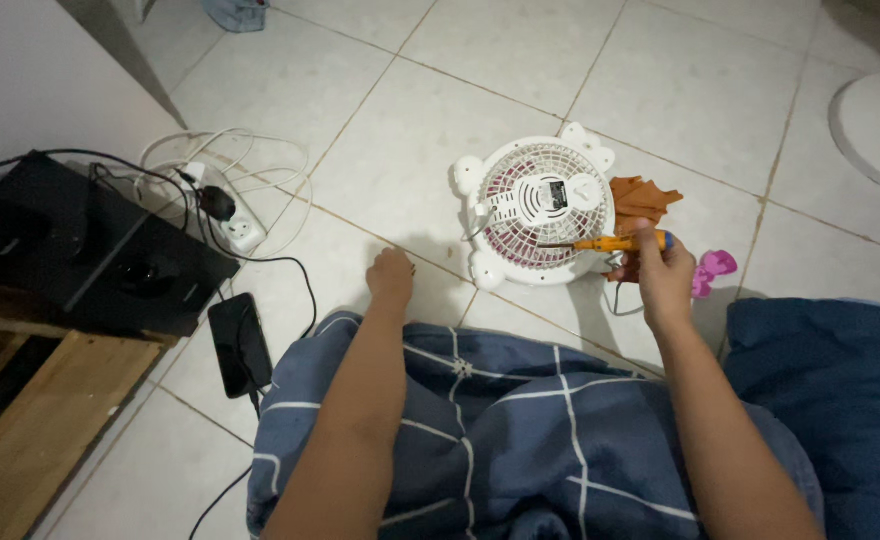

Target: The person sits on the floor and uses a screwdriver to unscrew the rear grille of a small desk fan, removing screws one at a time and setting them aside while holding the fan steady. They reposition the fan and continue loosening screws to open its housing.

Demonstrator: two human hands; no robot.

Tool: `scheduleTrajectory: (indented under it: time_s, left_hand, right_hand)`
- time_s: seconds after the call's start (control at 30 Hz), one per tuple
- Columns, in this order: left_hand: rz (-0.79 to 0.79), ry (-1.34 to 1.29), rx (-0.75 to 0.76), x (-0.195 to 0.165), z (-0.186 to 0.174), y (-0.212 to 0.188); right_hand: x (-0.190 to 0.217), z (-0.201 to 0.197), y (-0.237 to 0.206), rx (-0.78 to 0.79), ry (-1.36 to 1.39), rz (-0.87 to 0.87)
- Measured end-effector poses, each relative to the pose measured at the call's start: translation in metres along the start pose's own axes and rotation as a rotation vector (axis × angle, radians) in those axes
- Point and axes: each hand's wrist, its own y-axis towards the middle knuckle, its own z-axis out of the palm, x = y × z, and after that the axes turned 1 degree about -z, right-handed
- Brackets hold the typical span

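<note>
White plastic: the small round white plastic fan [538, 208] lies face down on the pale tiled floor [380, 130], its rear grille and motor cover up, just beyond my knees.
Head view, right hand: my right hand [663, 272] is closed around the orange-handled screwdriver with a blue end [615, 242]; the shaft lies nearly flat, its tip over the lower part of the grille.
Head view, left hand: my left hand [391, 275] holds nothing; it is curled into a loose fist, knuckles on the floor, apart from the fan's left rim.
Beside the fan: a crumpled brown cloth [642, 201] touches its right rim; a small pink plastic piece [712, 270] sits just right of my right hand.
Floor, left edge: a white power strip with a black plug [228, 215], a black phone on its cable [239, 343], and a black box [90, 240].
Lap: the blue checked cloth [500, 420] covers my legs.
Doing it well, I judge: stand the shaft up straighter so the tip seats squarely in the screw head, press down while turning, and bring the free hand over to hold the fan's rim so the light body does not spin.
Cannot tell: whether the tip already sits in a screw.
</note>
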Motion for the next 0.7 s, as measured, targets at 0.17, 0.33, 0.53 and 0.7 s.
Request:
scheduleTrajectory:
  time_s: [0.17, 0.33, 0.53, 0.7]
  left_hand:
    - [-0.028, -0.359, -0.157, -0.005, -0.009, 0.005]
    - [0.221, -0.9, -0.456, -0.026, -0.02, 0.009]
    - [0.134, -1.377, -0.108, -0.069, -0.028, 0.0]
    - [0.272, -1.328, -0.151, -0.096, -0.024, -0.01]
  right_hand:
    - [-0.007, -0.002, 0.007, -0.06, 0.099, 0.03]
    - [-0.01, -0.013, 0.02, -0.106, 0.249, 0.211]
    - [-0.027, -0.019, 0.028, 0.109, 0.487, 0.366]
    - [-0.048, 0.004, 0.023, 0.193, 0.159, 0.441]
